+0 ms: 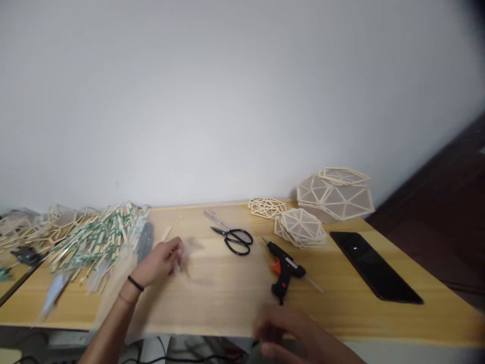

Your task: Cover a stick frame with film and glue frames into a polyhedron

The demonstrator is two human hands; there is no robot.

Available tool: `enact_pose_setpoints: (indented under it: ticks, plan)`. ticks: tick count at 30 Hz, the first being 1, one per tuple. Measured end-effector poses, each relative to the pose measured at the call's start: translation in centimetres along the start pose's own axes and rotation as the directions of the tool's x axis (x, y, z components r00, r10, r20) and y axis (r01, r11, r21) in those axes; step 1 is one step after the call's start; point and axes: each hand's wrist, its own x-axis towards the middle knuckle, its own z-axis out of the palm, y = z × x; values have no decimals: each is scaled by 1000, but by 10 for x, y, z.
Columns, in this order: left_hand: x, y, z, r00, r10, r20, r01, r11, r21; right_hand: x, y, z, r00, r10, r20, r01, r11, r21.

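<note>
1. Right hand (286, 328): blurred, at the front table edge, fingers loosely bent. Can't tell how far open or whether they hold anything. A careless sweep could knock the glue gun's grip.
2. Black cable (204, 358) below the table edge: could snag if a sleeve or knee catches it.
3. Translucent sheet (220, 308): flat on the table, under the left hand, reaching the front edge. A forearm dragging there could pull it, and whatever lies on it, sideways.
4. Glue gun (282, 268): on its side, right of the sheet, nozzle toward the scissors. Can't tell if hot; if so, burn or drip risk.
5. Left hand (168, 257): over the sheet, fingers curled nearly closed; motion blur, can't tell what's between them. A loose pinch could drop a small part.
6. Scissors (237, 240): blades point left, toward that hand. Reaching across blind could mean a nick.
7. Two short sticks (165, 233): just beyond the left hand, loose. Easily brushed away.
8. Stacked stick frames (301, 227): look thin; a bump could crack joints.
</note>
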Motion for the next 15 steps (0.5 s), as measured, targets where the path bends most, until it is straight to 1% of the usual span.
enact_pose_setpoints:
  ticks: [2, 4, 6, 8, 10, 12, 13, 15]
  plan:
    - [-26, 4, 15, 1000, -5, 27, 6, 999, -49, 26, -11, 16, 996, -56, -71, 55, 998, -15]
    - [-43, 5, 35, 1000, 1, 24, 2, 989, -149, 55, -17, 37, 991, -86, -98, 82, 995, -49]
    - [-53, 4, 53, 1000, -8, 9, 10, 962, -272, 78, -18, 58, 987, -130, -89, 122, 989, -88]
    - [-56, 3, 66, 1000, -17, -16, 10, 927, -375, 94, -15, 75, 985, -147, -88, 135, 982, -128]
    - [-54, 3, 73, 1000, -25, -15, 15, 892, -452, 102, -10, 85, 984, -143, -109, 122, 977, -173]
    - [-51, 7, 73, 1000, -21, 19, 28, 866, -500, 106, -4, 89, 982, -130, -140, 103, 977, -186]
    - [-48, 10, 72, 999, -15, 43, 35, 860, -509, 108, -1, 89, 981, -120, -153, 94, 982, -165]
    - [-41, 18, 68, 997, 25, 70, 11, 880, -475, 111, 6, 89, 976, -93, -194, 85, 995, -51]
